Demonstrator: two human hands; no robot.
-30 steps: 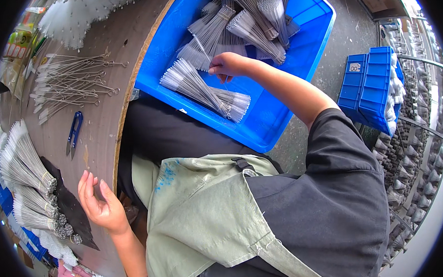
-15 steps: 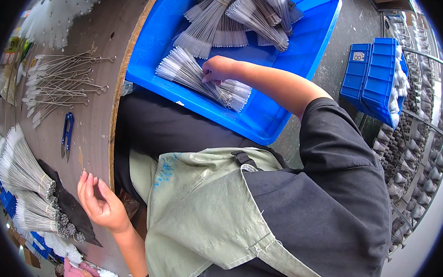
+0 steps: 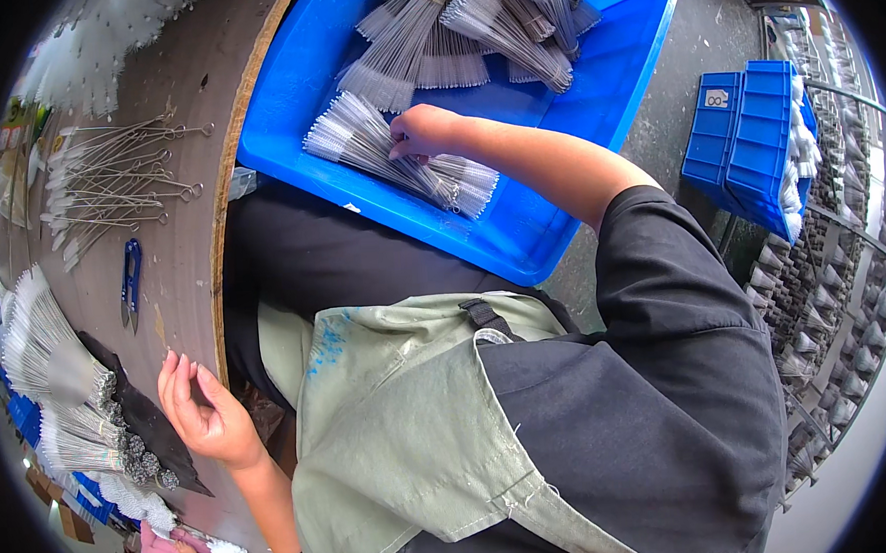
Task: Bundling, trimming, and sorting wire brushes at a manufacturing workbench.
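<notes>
A hand grabs a bundle of thin brushes in a blue bin.

The right hand (image 3: 423,132) has its grip closed on a bundle of wire brushes (image 3: 397,159) lying in the big blue bin (image 3: 521,237), with more bundles (image 3: 470,25) piled behind it. The left hand (image 3: 202,414) is open, palm up, holding nothing, at the edge of the brown worktop (image 3: 178,280). Blue snips (image 3: 130,283) and loose wire brushes (image 3: 117,178) lie on the worktop.

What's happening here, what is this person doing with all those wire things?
A person in a pale green apron reaches the right hand into a big blue plastic bin, fingers on a bundle of thin wire brushes with white bristles. The left hand is open and empty at the edge of the brown worktable, where more brush bundles and small blue snips lie.
</notes>
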